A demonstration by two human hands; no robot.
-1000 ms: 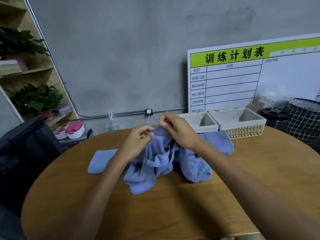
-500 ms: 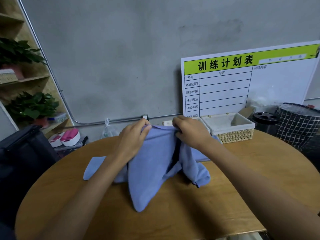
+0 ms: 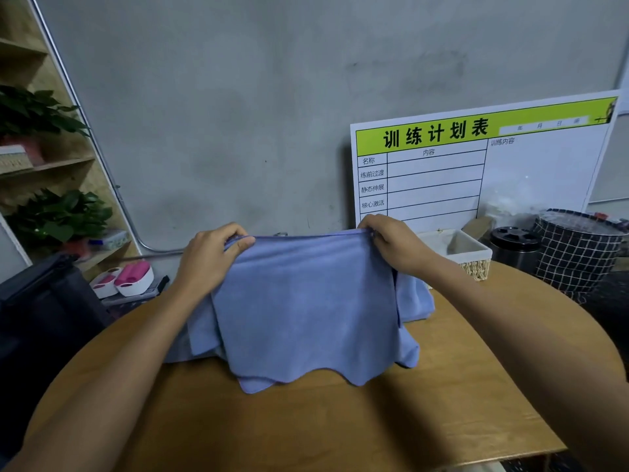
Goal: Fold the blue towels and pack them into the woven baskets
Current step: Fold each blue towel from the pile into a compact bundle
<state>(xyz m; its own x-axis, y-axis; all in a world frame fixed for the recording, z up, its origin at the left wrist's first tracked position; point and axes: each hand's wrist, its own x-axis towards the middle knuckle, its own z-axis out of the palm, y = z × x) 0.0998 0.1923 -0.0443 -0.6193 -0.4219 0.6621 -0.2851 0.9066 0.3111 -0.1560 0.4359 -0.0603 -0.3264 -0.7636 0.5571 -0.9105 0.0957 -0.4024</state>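
Left hand at centre left of frame, forearm reaching in from lower left; thumb and curled fingers pinching top left corner of towel. Right hand at centre right, forearm in from lower right; knuckles up, grip closed on top right corner. Towel at mid-frame, stretched taut between both grips, top edge straight and level, hanging as a flat sheet; soft blue pile, lower hem wavy, reaching down to desk. More blue towels bunched behind, partly hidden. Desk rounded, wood grain, light brown. Basket at right behind right wrist: woven straw sides, pale cloth lining, rectangular.
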